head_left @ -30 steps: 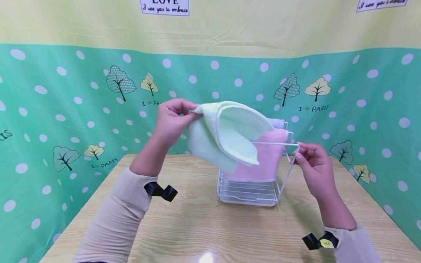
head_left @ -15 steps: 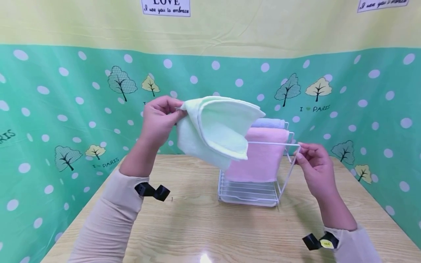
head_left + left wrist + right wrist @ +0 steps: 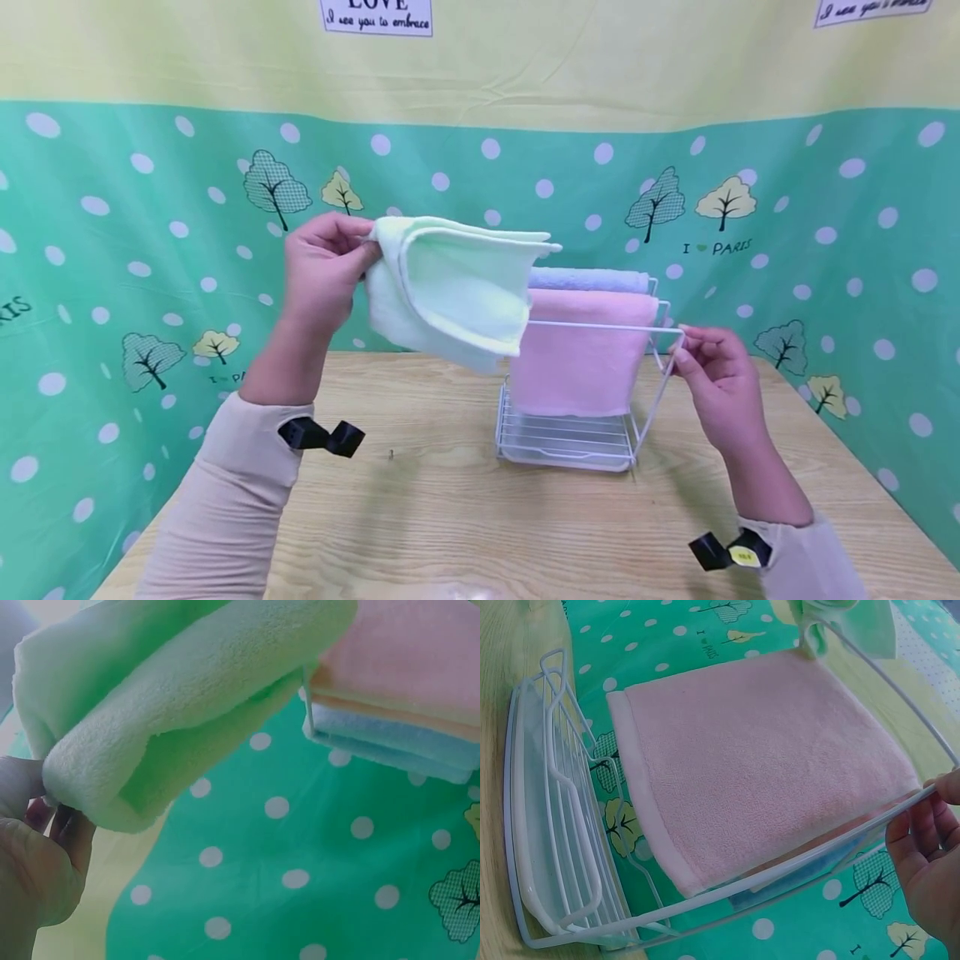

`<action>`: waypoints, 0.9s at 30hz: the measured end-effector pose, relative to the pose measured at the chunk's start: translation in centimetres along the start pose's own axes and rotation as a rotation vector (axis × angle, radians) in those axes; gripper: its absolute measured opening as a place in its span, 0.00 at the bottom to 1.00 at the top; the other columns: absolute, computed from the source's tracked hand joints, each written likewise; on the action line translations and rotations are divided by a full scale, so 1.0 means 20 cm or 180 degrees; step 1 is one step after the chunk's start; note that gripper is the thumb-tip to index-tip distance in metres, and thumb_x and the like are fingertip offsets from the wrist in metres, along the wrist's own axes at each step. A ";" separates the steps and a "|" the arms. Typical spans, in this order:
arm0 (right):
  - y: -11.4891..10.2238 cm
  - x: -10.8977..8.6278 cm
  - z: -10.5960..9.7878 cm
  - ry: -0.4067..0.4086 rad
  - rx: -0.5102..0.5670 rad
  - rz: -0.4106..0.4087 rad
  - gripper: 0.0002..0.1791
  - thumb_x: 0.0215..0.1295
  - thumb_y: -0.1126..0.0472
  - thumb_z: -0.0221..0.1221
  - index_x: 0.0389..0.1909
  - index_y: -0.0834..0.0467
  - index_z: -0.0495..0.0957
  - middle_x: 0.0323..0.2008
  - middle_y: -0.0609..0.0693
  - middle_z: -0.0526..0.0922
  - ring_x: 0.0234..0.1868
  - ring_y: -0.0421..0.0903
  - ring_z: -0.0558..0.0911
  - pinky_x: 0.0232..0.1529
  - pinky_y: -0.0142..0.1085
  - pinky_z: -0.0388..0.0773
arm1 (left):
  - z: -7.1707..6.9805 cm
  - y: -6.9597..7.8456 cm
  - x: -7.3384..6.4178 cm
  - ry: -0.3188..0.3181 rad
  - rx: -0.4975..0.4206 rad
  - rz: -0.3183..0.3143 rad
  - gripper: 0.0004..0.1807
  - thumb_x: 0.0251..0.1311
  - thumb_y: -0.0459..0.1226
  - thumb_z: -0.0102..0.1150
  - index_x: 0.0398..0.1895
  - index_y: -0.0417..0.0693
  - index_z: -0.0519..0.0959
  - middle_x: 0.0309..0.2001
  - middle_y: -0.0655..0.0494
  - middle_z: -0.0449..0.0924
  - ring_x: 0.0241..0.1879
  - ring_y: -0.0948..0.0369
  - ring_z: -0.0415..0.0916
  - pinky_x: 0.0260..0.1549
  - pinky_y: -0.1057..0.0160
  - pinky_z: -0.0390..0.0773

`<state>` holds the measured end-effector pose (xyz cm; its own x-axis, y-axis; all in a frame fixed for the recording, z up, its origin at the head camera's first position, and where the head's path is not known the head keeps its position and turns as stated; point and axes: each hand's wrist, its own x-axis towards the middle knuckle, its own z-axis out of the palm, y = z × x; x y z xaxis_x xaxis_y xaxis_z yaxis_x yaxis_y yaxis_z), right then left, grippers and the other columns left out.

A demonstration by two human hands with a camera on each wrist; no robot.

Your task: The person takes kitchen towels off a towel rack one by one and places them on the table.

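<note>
Leftward, away from the white rack (image 3: 566, 456), the left hand (image 3: 322, 271) had drawn the green towel (image 3: 457, 287), baring more of the pink towel (image 3: 581, 358) and the blue towel (image 3: 588, 280) than half a second earlier; the right hand (image 3: 723, 387) had stayed where it was.

Two hands, three towels (one of each colour) and one rack were in view. Left of the rack, the left hand pinched the green towel's upper corner between thumb and fingers, under one of two black devices (image 3: 321, 436) worn at the cuffs. That towel was held in the air above the table (image 3: 420, 517), folded over, its right end reaching up to the rack's left side. On the rack, the pink towel hung just behind the front rail, with the blue towel behind it. At the rack's upper right front corner, the right hand gripped the wire frame between thumb and fingers.

The left wrist view showed what the head view hid: a hollow between the green towel's fuzzy layers, beside the pinching fingers. The right wrist view showed the tray (image 3: 536, 825) at the rack's base side-on, and the blue towel peeking out beyond the pink one.
</note>
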<state>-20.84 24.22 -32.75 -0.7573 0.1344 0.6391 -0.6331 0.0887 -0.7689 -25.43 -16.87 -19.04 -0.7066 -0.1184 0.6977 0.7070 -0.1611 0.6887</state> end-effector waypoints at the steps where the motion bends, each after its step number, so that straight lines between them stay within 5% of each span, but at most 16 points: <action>1: 0.00 0.00 0.00 -0.0002 -0.0013 0.0003 0.14 0.69 0.75 0.52 0.54 0.69 0.71 0.40 0.53 0.76 0.38 0.44 0.76 0.41 0.27 0.80 | -0.01 0.01 0.00 0.0041 0.0009 0.0001 0.13 0.49 0.16 0.64 0.25 0.41 0.86 0.21 0.52 0.82 0.18 0.63 0.75 0.21 0.71 0.80; 6: -0.01 0.00 0.01 -0.0008 -0.0049 0.0020 0.14 0.69 0.75 0.52 0.54 0.68 0.71 0.40 0.53 0.76 0.38 0.45 0.75 0.41 0.27 0.80 | -0.10 0.04 0.02 0.0262 0.0027 -0.0027 0.10 0.49 0.16 0.64 0.26 0.37 0.85 0.22 0.50 0.82 0.19 0.62 0.76 0.20 0.71 0.79; 13: -0.02 -0.01 0.00 -0.0023 -0.0044 0.0073 0.14 0.69 0.74 0.52 0.54 0.69 0.70 0.41 0.54 0.75 0.39 0.46 0.75 0.42 0.26 0.80 | -0.22 0.04 -0.02 0.0389 0.0213 -0.0465 0.07 0.50 0.20 0.67 0.28 0.37 0.86 0.22 0.51 0.82 0.20 0.63 0.76 0.21 0.71 0.80; 27: 0.02 -0.01 -0.01 -0.0051 0.0100 0.0014 0.14 0.69 0.74 0.52 0.54 0.69 0.70 0.41 0.54 0.74 0.40 0.46 0.76 0.42 0.27 0.80 | -0.36 -0.17 -0.13 0.0619 0.0533 -0.1038 0.07 0.54 0.24 0.67 0.27 0.45 0.85 0.24 0.55 0.79 0.21 0.64 0.76 0.24 0.70 0.81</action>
<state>-20.88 24.41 -33.15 -0.7623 0.1188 0.6362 -0.6344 0.0572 -0.7709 -26.25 -23.04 -24.53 -0.8757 -0.2730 0.3984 0.4290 -0.0610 0.9012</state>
